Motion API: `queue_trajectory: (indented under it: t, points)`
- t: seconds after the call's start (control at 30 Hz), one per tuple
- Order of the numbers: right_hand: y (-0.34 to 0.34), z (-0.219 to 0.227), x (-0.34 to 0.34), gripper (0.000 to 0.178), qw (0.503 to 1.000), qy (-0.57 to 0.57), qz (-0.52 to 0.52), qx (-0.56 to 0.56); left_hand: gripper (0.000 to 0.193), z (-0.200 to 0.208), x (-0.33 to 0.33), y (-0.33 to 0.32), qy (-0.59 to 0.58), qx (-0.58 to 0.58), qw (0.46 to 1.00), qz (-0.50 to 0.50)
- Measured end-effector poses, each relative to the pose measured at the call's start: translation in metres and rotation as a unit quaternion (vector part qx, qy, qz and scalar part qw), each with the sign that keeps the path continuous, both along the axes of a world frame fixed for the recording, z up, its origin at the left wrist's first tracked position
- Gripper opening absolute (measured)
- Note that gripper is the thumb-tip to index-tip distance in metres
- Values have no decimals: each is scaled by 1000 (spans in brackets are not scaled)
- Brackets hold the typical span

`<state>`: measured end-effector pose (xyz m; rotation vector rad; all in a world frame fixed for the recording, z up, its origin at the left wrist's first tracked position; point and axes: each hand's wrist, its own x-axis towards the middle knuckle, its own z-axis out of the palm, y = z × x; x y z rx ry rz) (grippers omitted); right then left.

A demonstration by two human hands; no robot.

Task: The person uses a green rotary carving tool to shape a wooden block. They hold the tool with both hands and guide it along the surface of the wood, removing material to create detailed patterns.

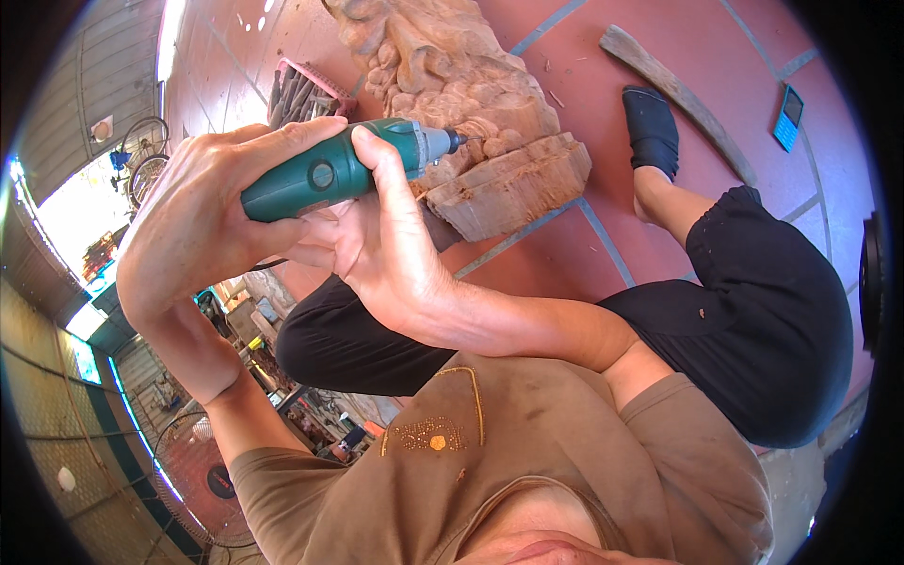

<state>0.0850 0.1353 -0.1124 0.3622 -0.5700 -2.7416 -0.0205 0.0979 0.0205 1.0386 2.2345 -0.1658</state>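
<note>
A green rotary tool with a grey nose lies across my two hands, its thin bit pointing right. My left hand is wrapped round the back of its body, fingers along the top and underside. From below, my right hand steadies the front, thumb pressed on the casing near the nose; part of its fingers is hidden. The bit meets or nearly meets the carved surface of a reddish-brown wood carving, covered with rounded lumps and scrolls. A rough, uncarved block end forms the carving's near side.
Left of the carving stands a pink basket of slim dark tools or sticks. A curved wooden stick lies beyond my socked foot, and a blue keypad phone rests on red floor tiles. A fan stands lower left.
</note>
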Motion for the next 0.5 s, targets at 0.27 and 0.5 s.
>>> queue_trajectory:
  t: [0.27, 0.5]
  points:
    - [-1, -3, 2, 67, 1000, 18, 2, -5, 72, 1, 2, -1, 8, -3, 1000, -5]
    - [-1, -2, 1, 67, 1000, 20, 4, -12, 72, 1, 3, -4, 22, -10, 1000, 1]
